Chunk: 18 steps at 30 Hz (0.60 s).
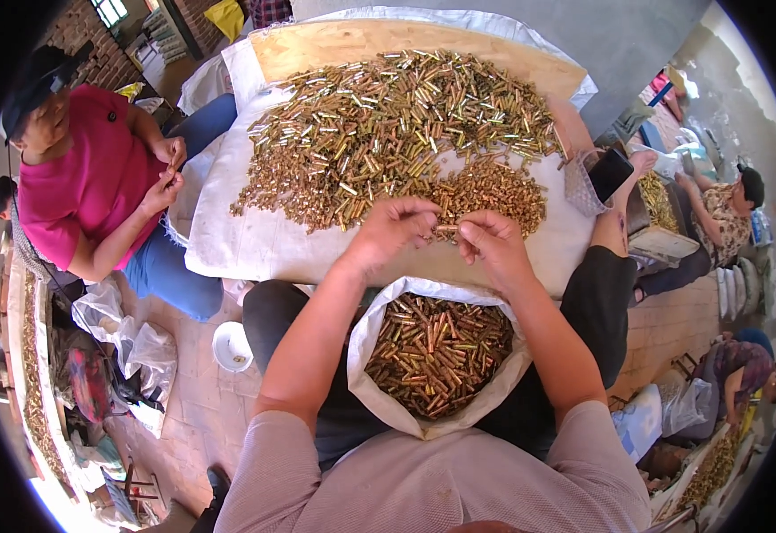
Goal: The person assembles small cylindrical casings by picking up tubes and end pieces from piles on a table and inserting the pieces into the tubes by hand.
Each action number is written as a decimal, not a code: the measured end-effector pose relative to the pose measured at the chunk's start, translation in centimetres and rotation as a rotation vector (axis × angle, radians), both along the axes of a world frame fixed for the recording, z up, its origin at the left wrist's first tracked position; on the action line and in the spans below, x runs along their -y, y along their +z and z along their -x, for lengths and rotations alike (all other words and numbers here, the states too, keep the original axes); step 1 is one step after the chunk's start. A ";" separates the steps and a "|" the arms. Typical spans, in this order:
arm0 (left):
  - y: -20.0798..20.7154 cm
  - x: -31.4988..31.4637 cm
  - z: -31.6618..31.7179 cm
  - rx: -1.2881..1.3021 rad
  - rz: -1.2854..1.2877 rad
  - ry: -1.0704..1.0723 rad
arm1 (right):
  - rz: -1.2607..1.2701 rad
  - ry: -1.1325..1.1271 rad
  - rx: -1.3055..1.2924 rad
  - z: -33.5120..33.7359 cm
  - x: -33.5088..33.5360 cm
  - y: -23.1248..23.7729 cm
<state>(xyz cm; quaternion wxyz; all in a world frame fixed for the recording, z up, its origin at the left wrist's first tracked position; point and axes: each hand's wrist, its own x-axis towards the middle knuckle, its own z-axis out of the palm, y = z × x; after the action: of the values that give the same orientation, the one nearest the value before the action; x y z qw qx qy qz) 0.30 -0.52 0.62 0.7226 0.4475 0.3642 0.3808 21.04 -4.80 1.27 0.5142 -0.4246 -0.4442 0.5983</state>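
Note:
Over the near edge of the cloth-covered table, my left hand (395, 229) and my right hand (493, 242) meet with fingers pinched. Between their fingertips lies a short, slim, copper-coloured metal piece (446, 228), one end at each hand; its exact kind is too small to tell. Just beyond is a pile of small copper-coloured metal parts (494, 191). Farther back spreads a large heap of longer brass-coloured metal tubes (405, 107). In my lap, between my forearms, an open white sack (374, 391) holds many slim copper-coloured metal pieces (437, 351).
A wooden board (334, 43) edges the table's far side. At the right corner, a phone (610, 173) rests by a mesh basket (583, 186). A person in a pink top (95, 169) sits at the left; a white bucket (231, 346) stands on the floor. Others work at the right.

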 end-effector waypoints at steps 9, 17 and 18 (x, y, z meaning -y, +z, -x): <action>-4.6 -3.4 3.5 -1.124 -0.717 0.132 | 0.015 0.798 0.243 -1.3 1.4 3.9; -6.2 -3.5 1.6 -1.466 -0.624 0.050 | -0.358 0.418 0.677 -1.2 -2.3 -2.0; -6.3 -3.5 1.7 -1.447 -0.621 0.054 | -0.408 0.397 0.763 -0.8 -2.6 -2.2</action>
<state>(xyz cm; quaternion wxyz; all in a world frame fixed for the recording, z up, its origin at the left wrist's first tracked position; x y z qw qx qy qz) -1.35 2.97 -5.65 0.1382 0.7566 0.6318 0.0966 21.83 -2.24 -0.94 0.2632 -0.4112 -0.7823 0.3868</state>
